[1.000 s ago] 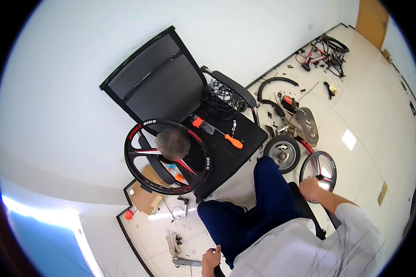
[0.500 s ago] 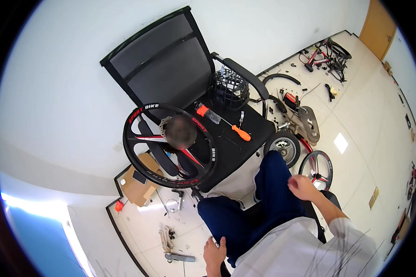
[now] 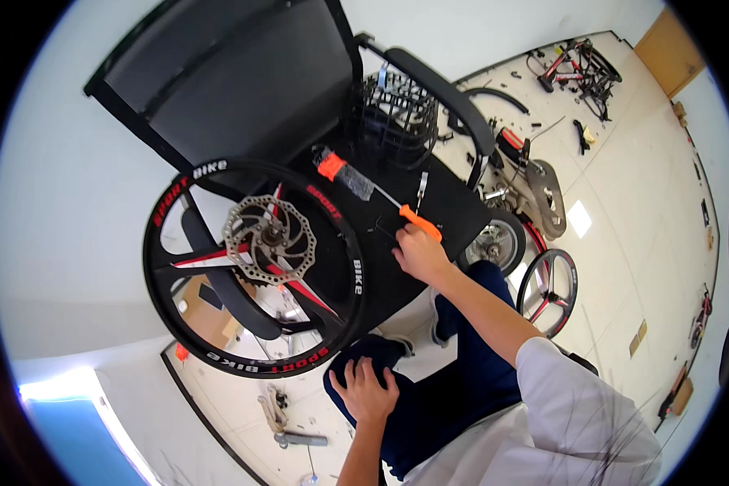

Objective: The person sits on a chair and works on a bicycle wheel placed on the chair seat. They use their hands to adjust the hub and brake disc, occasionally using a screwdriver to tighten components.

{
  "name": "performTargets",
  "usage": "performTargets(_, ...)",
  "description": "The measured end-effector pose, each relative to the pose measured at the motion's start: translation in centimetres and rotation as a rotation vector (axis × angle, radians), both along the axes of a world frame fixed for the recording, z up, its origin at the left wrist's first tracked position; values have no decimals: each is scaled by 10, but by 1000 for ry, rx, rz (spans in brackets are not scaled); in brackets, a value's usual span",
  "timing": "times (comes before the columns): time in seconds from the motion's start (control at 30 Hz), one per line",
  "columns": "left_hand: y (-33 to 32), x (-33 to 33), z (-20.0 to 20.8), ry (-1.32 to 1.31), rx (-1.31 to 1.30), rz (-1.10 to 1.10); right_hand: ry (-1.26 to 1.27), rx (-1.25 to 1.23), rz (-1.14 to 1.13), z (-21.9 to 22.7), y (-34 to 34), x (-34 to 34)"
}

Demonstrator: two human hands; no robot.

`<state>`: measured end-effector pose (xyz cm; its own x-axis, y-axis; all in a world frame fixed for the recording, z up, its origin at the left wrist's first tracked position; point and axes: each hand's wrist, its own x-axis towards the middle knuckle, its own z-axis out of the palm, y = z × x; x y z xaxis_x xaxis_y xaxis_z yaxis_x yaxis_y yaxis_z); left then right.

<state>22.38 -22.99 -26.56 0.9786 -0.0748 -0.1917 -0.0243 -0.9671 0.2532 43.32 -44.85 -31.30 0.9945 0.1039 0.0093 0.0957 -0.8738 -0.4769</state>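
A black office chair [image 3: 219,89] stands in front of me. Across its left armrest leans a black bicycle wheel [image 3: 255,271] with red spokes and a silver brake disc [image 3: 269,240]. On the seat lie an orange-handled screwdriver [image 3: 419,221], an orange-capped tool [image 3: 342,172] and a small metal wrench [image 3: 421,188]. My right hand [image 3: 417,253] reaches over the seat with its fingertips at the screwdriver's orange handle, next to a small black key. My left hand [image 3: 366,390] rests flat on my knee, fingers spread, holding nothing.
A black wire basket [image 3: 393,113] sits at the back of the seat. Bicycle parts lie on the tiled floor to the right: two wheels [image 3: 548,289], a tyre, a frame piece and a small bike [image 3: 575,65] far off. A cardboard box shows behind the wheel.
My right hand came up from beside my leg and reached forward onto the chair seat by the screwdriver. The view moved closer to the chair. My left hand stayed on my knee.
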Motion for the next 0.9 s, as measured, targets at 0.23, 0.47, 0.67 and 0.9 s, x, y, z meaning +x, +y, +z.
performTargets(0.23, 25, 16, -5, 9, 9, 118, 44, -45, -14, 7, 2, -8)
performTargets(0.47, 22, 30, 0, 93, 19, 217, 97, -92, 37, 8, -11, -5)
performTargets(0.67, 21, 31, 2, 74, 62, 243, 185, -43, 89, 12, -19, -8)
performTargets(0.9, 10, 38, -8, -148, 79, 192, 138, -90, 106, 18, -19, -18)
